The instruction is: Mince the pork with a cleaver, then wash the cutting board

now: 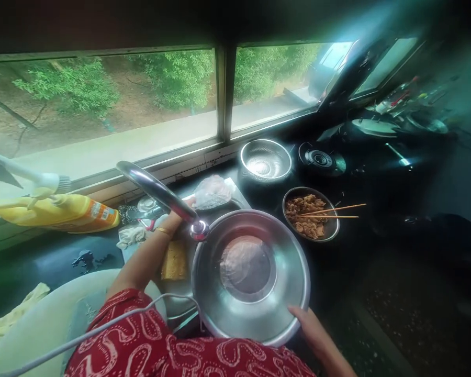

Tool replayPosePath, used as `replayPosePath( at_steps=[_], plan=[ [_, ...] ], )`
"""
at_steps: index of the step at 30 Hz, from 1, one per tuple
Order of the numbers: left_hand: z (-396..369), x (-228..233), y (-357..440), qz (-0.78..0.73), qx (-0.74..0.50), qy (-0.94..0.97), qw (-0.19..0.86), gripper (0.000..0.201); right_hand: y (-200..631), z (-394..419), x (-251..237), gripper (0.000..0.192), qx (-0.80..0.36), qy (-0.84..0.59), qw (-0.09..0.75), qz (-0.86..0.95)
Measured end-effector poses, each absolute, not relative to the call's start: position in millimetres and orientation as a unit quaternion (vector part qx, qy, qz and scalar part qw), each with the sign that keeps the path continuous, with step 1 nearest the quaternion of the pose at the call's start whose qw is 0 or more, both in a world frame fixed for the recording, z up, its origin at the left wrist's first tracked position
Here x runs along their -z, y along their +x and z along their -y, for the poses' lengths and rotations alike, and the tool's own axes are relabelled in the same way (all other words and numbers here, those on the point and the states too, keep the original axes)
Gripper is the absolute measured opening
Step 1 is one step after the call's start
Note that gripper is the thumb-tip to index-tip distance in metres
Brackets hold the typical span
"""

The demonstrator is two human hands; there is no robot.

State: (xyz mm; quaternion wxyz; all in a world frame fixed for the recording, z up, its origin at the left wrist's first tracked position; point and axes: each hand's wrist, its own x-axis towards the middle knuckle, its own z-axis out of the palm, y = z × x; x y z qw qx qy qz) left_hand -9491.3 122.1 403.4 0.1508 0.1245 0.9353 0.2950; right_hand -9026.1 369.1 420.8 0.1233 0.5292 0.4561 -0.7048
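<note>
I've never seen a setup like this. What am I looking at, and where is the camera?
There is no machine: these are a person's own bare hands. The one picture comes from a camera worn on the head, looking forward and down.

The right hand grips the rim of a wide metal basin, with its thumb over the edge. Something pale shows in the bottom; I can't say what. The left hand is partly hidden behind the curved faucet, so its grip is unclear.

Around them are a bowl of food with chopsticks, a perforated metal bowl and, lying on its side, a yellow bottle.
</note>
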Motion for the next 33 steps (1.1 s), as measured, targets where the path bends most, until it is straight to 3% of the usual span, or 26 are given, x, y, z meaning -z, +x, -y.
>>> replayPosePath(
  at_steps=[3,6,13,18,25,29,33],
  plan=[
    [-141.2,-411.0,-9493.6,-0.958,-0.230,0.112,0.127,0.018,-9028.2,-371.6,-421.7,0.046,0.703,0.522,0.130,-0.464],
    [-174.0,-415.9,-9507.5,-0.954,-0.185,0.159,0.174,0.016,-9030.0,-370.8,-425.1,0.045,0.693,0.524,0.137,-0.476],
    [-212.4,-403.5,-9534.4,-0.951,-0.195,0.176,0.161,0.033,-9031.9,-363.7,-428.4,0.041,0.692,0.520,0.114,-0.487],
    [-201.0,-399.5,-9532.9,-0.948,-0.085,0.242,0.188,0.024,-9030.3,-365.5,-429.6,0.045,0.693,0.526,0.114,-0.479],
    [-171.0,-400.1,-9507.5,-0.908,-0.112,0.351,0.198,0.038,-9033.4,-368.6,-434.3,0.043,0.690,0.527,0.128,-0.479],
    [-173.4,-403.0,-9502.5,-0.899,-0.112,0.381,0.186,0.009,-9031.0,-369.0,-430.8,0.044,0.700,0.515,0.121,-0.480],
    [-194.1,-420.4,-9520.8,-0.890,-0.210,0.389,0.115,0.016,-9026.8,-371.0,-422.0,0.046,0.697,0.522,0.124,-0.476]
  ],
)
